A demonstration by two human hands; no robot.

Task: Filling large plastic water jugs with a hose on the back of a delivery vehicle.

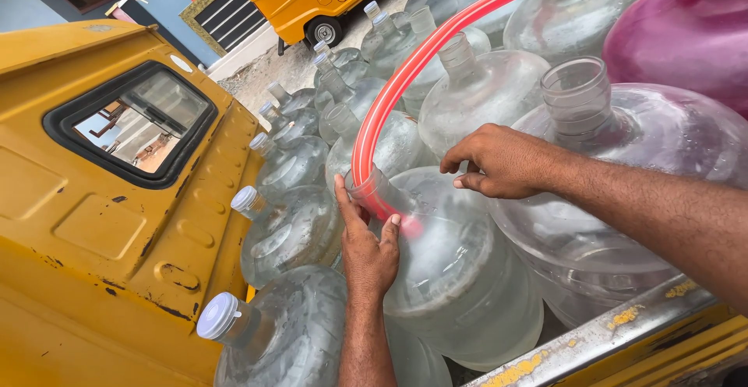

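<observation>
A red hose (405, 75) curves down from the upper right into the neck of a large clear water jug (460, 278) that is partly filled. My left hand (366, 243) cups the jug's neck where the hose goes in. My right hand (499, 161) rests with bent fingers on the shoulder of the same jug, beside an uncapped clear jug (623, 145) on the right. Whether the right hand holds anything small is hidden.
Several more clear jugs fill the truck bed, some with white caps (218, 315). The yellow cab wall with a small window (132, 126) stands on the left. A magenta container (686, 28) sits top right. A metal bed rail (600, 336) runs along the bottom right.
</observation>
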